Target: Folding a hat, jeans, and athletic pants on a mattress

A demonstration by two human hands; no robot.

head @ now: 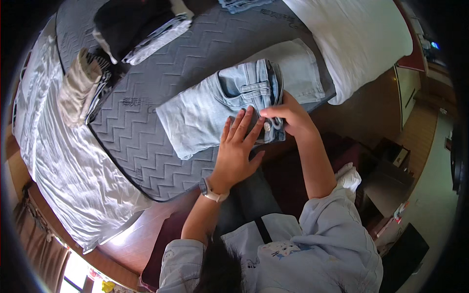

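Observation:
A pair of light-blue denim jeans (198, 110) lies part folded on the grey quilted mattress (154, 146). One pale leg (293, 69) stretches out beyond the waistband towards the right. My left hand (238, 146) rests flat on the denim near the fly, its fingers spread; a watch with a light strap (212, 192) is on that wrist. At the waistband (271, 88), beside the metal button (267, 126), my right hand (293, 113) pinches the edge between thumb and fingers. Its fingertips are partly hidden behind the cloth.
Folded dark and white clothes (132, 29) lie at the mattress's far left, near a rolled beige garment (78, 91). Blue denim (243, 4) shows at the top edge. White bedding hangs left (73, 172) and right (359, 44). A dark red seat (165, 249) is beneath me.

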